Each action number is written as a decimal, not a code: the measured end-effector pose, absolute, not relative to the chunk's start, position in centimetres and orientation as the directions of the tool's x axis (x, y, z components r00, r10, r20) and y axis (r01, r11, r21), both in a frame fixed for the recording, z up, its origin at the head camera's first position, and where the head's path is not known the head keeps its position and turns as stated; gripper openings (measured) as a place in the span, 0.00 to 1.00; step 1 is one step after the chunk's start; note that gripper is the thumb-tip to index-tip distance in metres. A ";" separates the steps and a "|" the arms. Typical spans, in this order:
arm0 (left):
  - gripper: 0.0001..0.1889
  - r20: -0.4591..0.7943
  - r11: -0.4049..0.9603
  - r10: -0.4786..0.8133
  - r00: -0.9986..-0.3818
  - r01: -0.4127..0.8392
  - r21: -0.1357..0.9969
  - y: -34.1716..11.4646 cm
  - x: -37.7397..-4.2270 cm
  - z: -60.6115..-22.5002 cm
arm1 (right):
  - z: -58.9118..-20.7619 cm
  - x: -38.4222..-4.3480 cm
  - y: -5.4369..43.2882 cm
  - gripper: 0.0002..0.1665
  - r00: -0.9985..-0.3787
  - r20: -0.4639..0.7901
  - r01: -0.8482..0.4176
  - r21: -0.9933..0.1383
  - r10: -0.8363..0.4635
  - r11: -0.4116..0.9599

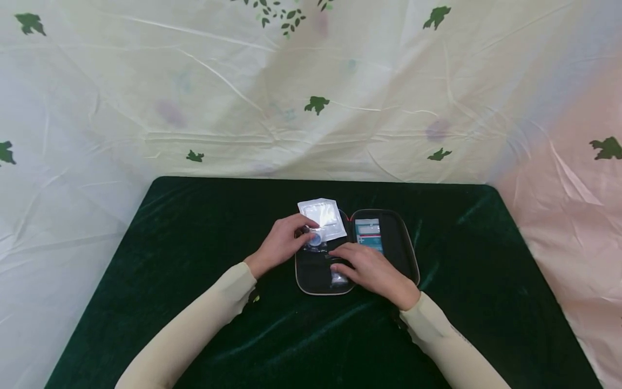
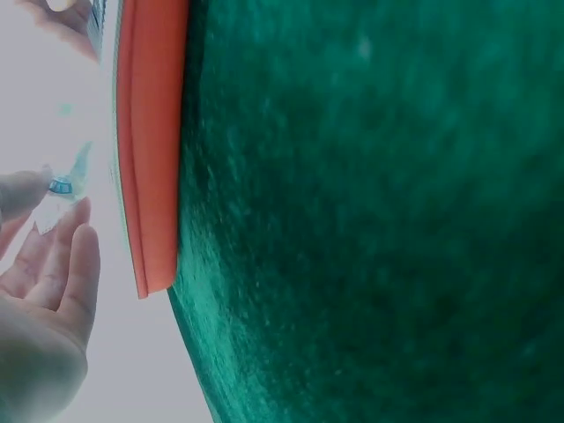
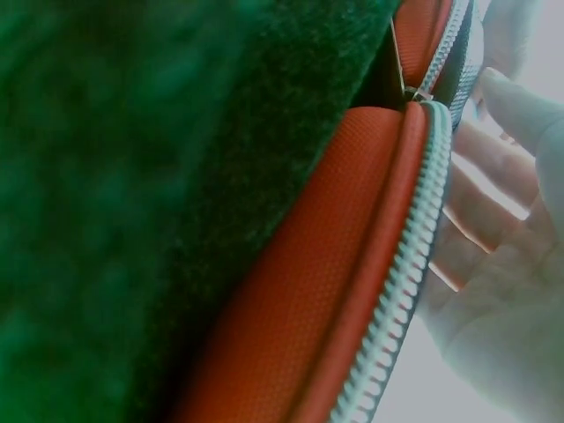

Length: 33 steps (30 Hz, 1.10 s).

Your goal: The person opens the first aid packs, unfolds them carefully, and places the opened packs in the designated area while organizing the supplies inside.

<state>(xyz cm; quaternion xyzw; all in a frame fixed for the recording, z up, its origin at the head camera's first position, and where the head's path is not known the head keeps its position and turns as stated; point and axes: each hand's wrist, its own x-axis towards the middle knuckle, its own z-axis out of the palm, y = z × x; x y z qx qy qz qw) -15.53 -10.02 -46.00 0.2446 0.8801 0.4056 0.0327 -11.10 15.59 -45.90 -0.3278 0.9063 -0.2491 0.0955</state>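
Note:
An unzipped case with a black inside and a red-orange shell lies spread on the table. My left hand is over its left half and pinches a small clear item with a round blue part between thumb and fingers; its exact kind is unclear. A white flat packet lies at the top of that half, partly behind the left fingers. My right hand reaches across the case's middle, fingers loosely extended. Near its thumb is a small clear packet, partly covered.
A blue-and-white packet sits in the right half of the case. Dark green velvet cloth covers the table. Pale sheeting with green leaf prints hangs behind and at both sides. A zip edges the case.

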 end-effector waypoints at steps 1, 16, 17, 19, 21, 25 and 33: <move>0.12 0.134 0.550 0.458 -0.879 0.399 0.734 -10.0 -15.4 -46.0 | -45.9 -11.1 15.6 0.21 -0.766 -0.007 -0.550 -0.511 -0.643 0.661; 0.15 0.091 0.599 0.492 -0.866 0.412 0.687 -10.3 -14.2 -46.3 | -46.0 -11.2 15.6 0.21 -0.764 -0.031 -0.546 -0.500 -0.644 0.672; 0.14 0.092 0.614 0.498 -0.862 0.426 0.664 -10.3 -14.1 -46.4 | -46.0 -11.2 15.6 0.21 -0.764 -0.031 -0.546 -0.499 -0.644 0.673; 0.14 0.092 0.649 0.507 -0.857 0.450 0.613 -10.4 -14.0 -46.3 | -45.9 -11.2 15.6 0.21 -0.765 -0.029 -0.547 -0.500 -0.644 0.671; 0.14 0.089 0.683 0.514 -0.853 0.470 0.560 -10.6 -14.0 -46.4 | -46.0 -11.2 15.6 0.21 -0.763 -0.024 -0.550 -0.500 -0.646 0.669; 0.15 0.089 0.717 0.530 -0.843 0.503 0.483 -10.8 -14.0 -46.5 | -46.0 -11.1 15.6 0.21 -0.763 -0.022 -0.553 -0.497 -0.646 0.669; 0.13 0.095 0.687 0.490 -0.866 0.451 0.570 -10.6 -14.2 -46.6 | -46.2 -11.2 15.8 0.22 -0.764 -0.035 -0.543 -0.503 -0.644 0.672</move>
